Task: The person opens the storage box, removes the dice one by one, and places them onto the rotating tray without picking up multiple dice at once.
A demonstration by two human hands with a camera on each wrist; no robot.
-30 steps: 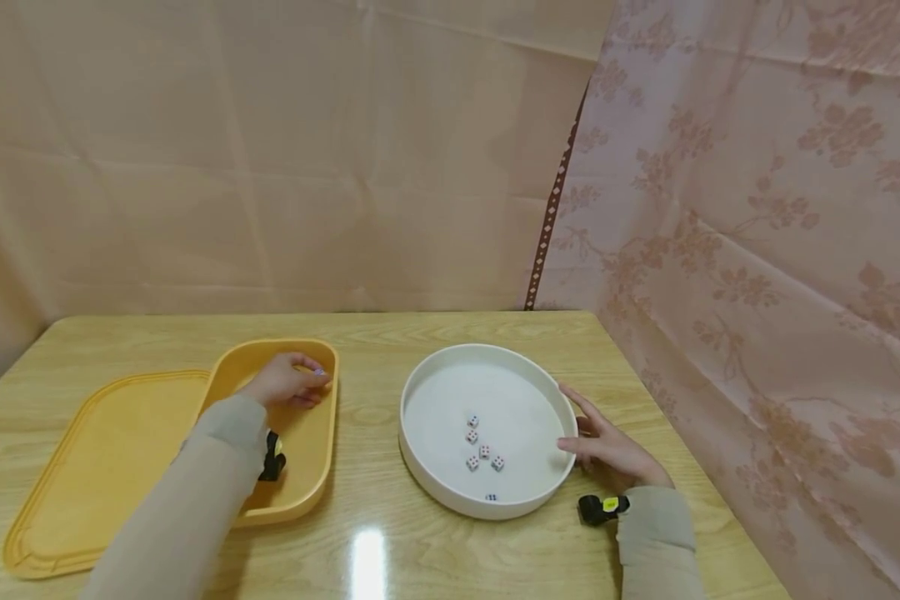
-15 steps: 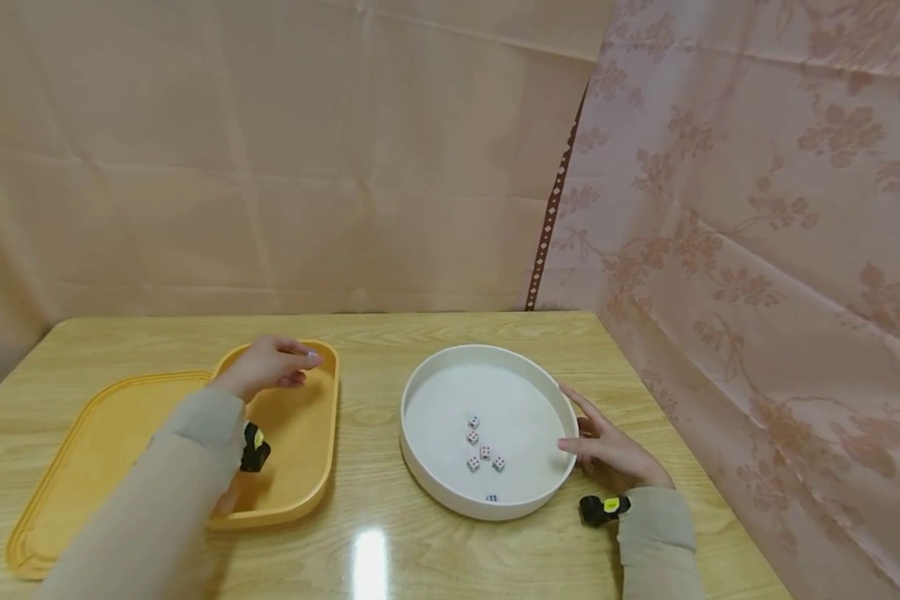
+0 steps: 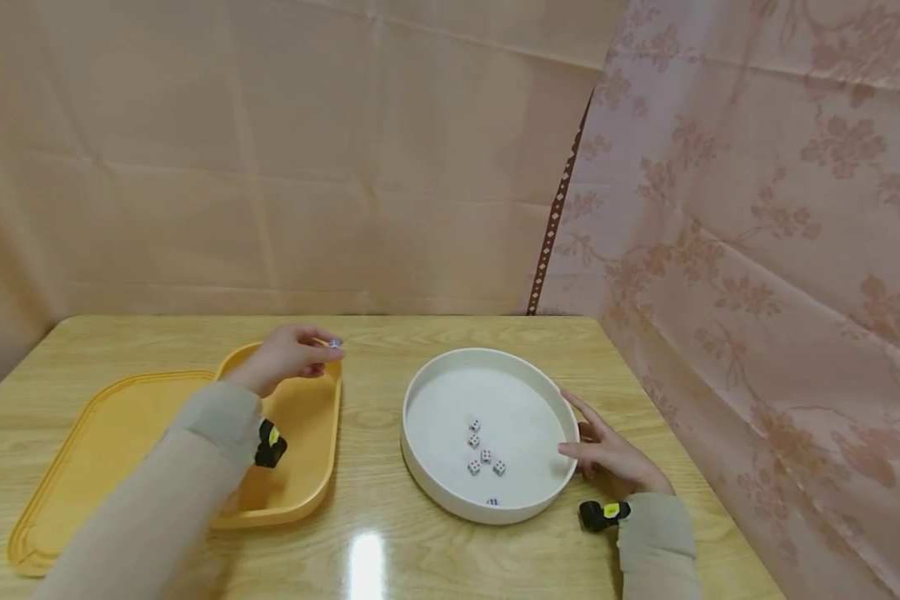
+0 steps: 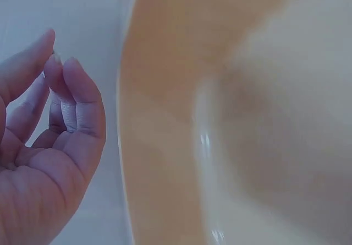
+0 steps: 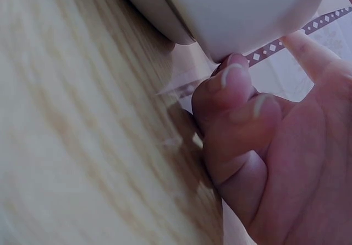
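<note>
My left hand (image 3: 288, 357) pinches a small die (image 3: 334, 344) between thumb and fingertips, over the far right rim of the yellow box (image 3: 311, 450). In the left wrist view the left hand (image 4: 52, 124) has its fingertips together, and the die is almost wholly hidden. The right hand (image 3: 611, 450) holds the right rim of a round white tray (image 3: 495, 510), with the thumb over the rim and the other fingers outside. Several white dice (image 3: 486, 457) lie in the tray. In the right wrist view, curled fingers (image 5: 231, 129) are beside the outer wall of the tray (image 5: 247, 19).
A yellow lid (image 3: 112, 467) lies flat on the wooden table (image 3: 375, 483), left of the box. A curtain (image 3: 420, 167) hangs behind the table and a flowered cloth (image 3: 780, 250) at the right. Bare tabletop lies between box and tray.
My left hand rises from inside the yellow box with the die, shifts left, then moves right to the rim. The right hand and the tray keep their places.
</note>
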